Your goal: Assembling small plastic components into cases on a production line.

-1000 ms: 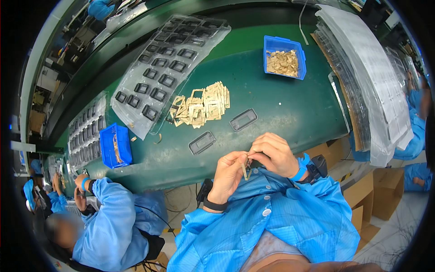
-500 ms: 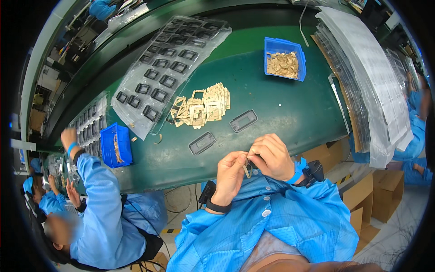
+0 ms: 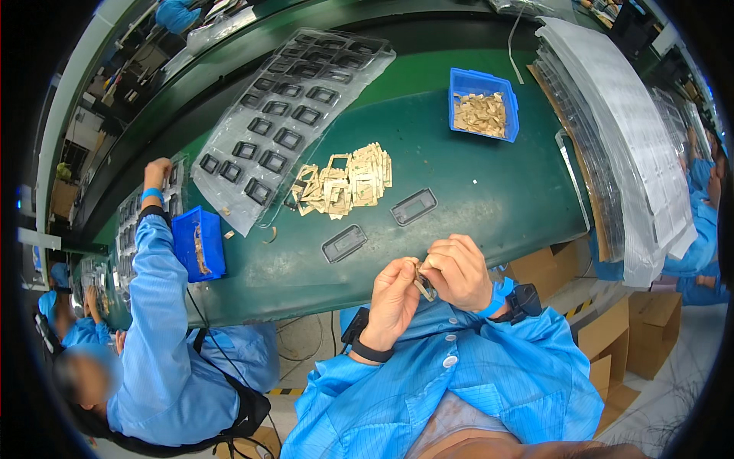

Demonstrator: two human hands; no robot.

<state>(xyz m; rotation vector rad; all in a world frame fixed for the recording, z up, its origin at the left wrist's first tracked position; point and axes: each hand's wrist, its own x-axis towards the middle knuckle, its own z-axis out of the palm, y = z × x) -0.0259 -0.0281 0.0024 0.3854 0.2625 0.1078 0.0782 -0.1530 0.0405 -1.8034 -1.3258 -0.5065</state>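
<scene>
Just beyond the table's near edge, my left hand [image 3: 392, 300] and my right hand [image 3: 460, 274] meet with fingers pinched. Between them is a small tan frame-like piece [image 3: 423, 288] with a dark edge, mostly hidden by the fingers. Both hands appear to grip it. In front of them on the green table lie two dark rectangular plastic frames, one on the left [image 3: 344, 243] and one on the right [image 3: 414, 206]. Farther away is a loose pile of tan rectangular frame pieces [image 3: 353, 181].
A clear tray [image 3: 237, 200] of black frames lies at far left. Blue bins hold tan scraps, one at far right [image 3: 515, 122], another at left [image 3: 220, 256]. Stacked trays [image 3: 612, 138] stand at right, above cardboard boxes [image 3: 654, 336]. A co-worker's arm [image 3: 158, 268] reaches in on the left.
The tan piece has turned and shows more below my fingers; both hands stay together, pinching. The co-worker's raised hand at left has moved right and farther away, onto the trays there.
</scene>
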